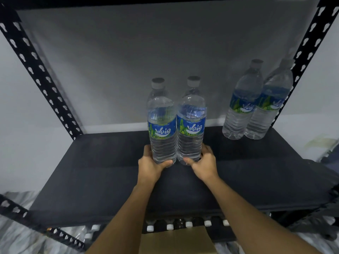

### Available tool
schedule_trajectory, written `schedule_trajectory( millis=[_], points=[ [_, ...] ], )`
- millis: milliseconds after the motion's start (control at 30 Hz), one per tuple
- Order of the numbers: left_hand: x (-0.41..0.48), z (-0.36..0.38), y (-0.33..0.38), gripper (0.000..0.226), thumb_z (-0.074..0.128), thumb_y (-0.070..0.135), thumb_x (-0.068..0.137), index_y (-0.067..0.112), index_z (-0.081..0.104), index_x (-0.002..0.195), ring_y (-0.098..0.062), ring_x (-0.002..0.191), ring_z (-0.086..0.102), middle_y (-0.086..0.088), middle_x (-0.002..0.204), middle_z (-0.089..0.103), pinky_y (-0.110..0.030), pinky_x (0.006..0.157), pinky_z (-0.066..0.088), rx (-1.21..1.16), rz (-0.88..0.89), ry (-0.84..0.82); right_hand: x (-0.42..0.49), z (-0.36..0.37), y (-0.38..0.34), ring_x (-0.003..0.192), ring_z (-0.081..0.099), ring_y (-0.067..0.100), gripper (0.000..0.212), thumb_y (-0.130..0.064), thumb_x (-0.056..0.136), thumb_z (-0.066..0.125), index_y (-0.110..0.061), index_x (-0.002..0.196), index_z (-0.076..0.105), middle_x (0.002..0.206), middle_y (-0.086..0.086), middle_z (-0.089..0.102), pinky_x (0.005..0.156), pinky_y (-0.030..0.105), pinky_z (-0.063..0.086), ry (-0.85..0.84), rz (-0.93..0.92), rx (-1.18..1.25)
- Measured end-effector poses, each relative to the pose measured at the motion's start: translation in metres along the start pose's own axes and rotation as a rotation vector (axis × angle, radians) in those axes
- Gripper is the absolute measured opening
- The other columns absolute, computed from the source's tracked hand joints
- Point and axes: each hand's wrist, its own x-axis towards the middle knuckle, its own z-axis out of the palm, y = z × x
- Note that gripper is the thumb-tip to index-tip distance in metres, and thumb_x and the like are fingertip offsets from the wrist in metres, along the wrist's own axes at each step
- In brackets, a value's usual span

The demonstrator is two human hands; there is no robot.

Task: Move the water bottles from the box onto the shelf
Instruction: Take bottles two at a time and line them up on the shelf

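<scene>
Two clear water bottles with blue and green labels stand upright side by side over the middle of the black shelf [91, 167]. My left hand [151, 165] grips the base of the left bottle [162, 125]. My right hand [203, 163] grips the base of the right bottle [190, 123]. I cannot tell whether their bases touch the shelf board. Two more bottles [256, 103] stand together at the back right of the shelf. Below the shelf's front edge, white caps of several bottles [189, 224] show above a cardboard box [176, 241].
Black perforated uprights [36, 70] frame the shelf on the left and right, with a grey wall behind. Another perforated rail [42, 230] runs across the lower left. The left part of the shelf board holds nothing.
</scene>
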Motion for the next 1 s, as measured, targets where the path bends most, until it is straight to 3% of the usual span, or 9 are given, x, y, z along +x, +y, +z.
schedule_trajectory(
  millis=[67, 233, 367, 600, 767, 933, 1000],
  points=[
    [0.012, 0.004, 0.0, 0.064, 0.095, 0.012, 0.059, 0.023, 0.051, 0.105, -0.007, 0.082, 0.067, 0.015, 0.09, 0.068, -0.005, 0.065, 0.049, -0.014, -0.006, 0.016, 0.014, 0.005, 0.001, 0.113, 0.056, 0.023, 0.059, -0.017, 0.064, 0.088, -0.014, 0.118, 0.064, 0.106, -0.008, 0.048, 0.089, 0.023, 0.042, 0.001, 0.012, 0.003],
    [0.044, 0.013, 0.007, 0.071, 0.094, 0.019, 0.06, 0.018, 0.054, 0.119, -0.013, 0.084, 0.062, 0.007, 0.098, 0.065, -0.023, 0.072, 0.046, 0.037, -0.084, 0.041, 0.05, 0.02, 0.006, 0.116, 0.054, 0.024, 0.061, -0.017, 0.066, 0.085, -0.015, 0.122, 0.061, 0.114, 0.003, 0.056, 0.095, 0.026, 0.041, -0.03, 0.033, -0.035],
    [0.065, 0.019, 0.007, 0.064, 0.092, 0.013, 0.063, 0.011, 0.056, 0.116, -0.011, 0.083, 0.057, 0.005, 0.094, 0.062, -0.014, 0.065, 0.039, 0.049, -0.05, 0.054, 0.069, 0.027, 0.012, 0.113, 0.054, 0.022, 0.057, -0.014, 0.068, 0.083, -0.013, 0.121, 0.062, 0.117, 0.009, 0.058, 0.089, 0.019, 0.035, -0.022, 0.01, -0.005],
    [0.085, 0.025, -0.001, 0.061, 0.09, 0.01, 0.065, 0.014, 0.056, 0.116, -0.011, 0.085, 0.062, 0.007, 0.095, 0.066, 0.002, 0.059, 0.042, -0.01, 0.048, 0.08, 0.091, 0.037, 0.016, 0.1, 0.053, 0.01, 0.052, -0.014, 0.067, 0.083, -0.016, 0.116, 0.065, 0.105, -0.004, 0.056, 0.086, 0.019, 0.038, -0.021, -0.013, 0.022],
    [0.092, 0.027, -0.01, 0.06, 0.091, 0.01, 0.065, 0.018, 0.056, 0.113, -0.012, 0.09, 0.066, 0.006, 0.099, 0.069, 0.001, 0.062, 0.045, -0.028, 0.055, 0.071, 0.091, 0.039, 0.019, 0.102, 0.052, 0.009, 0.055, -0.016, 0.07, 0.082, -0.017, 0.121, 0.062, 0.111, -0.003, 0.056, 0.09, 0.024, 0.041, -0.032, -0.001, 0.009],
    [0.093, 0.027, -0.013, 0.06, 0.09, 0.011, 0.066, 0.022, 0.053, 0.112, -0.014, 0.096, 0.066, 0.001, 0.107, 0.07, -0.002, 0.064, 0.044, -0.007, 0.047, 0.036, 0.085, 0.026, 0.016, 0.113, 0.058, 0.018, 0.054, -0.022, 0.074, 0.079, -0.02, 0.124, 0.06, 0.119, 0.001, 0.062, 0.098, 0.034, 0.048, -0.119, -0.019, -0.056],
    [0.092, 0.023, -0.01, 0.063, 0.09, 0.014, 0.068, 0.019, 0.052, 0.118, -0.018, 0.104, 0.066, -0.001, 0.114, 0.069, -0.013, 0.072, 0.046, 0.005, 0.034, 0.003, 0.072, 0.019, 0.014, 0.12, 0.054, 0.022, 0.056, -0.022, 0.079, 0.075, -0.019, 0.131, 0.055, 0.127, 0.006, 0.058, 0.103, 0.032, 0.043, -0.154, 0.015, -0.129]
  ],
)
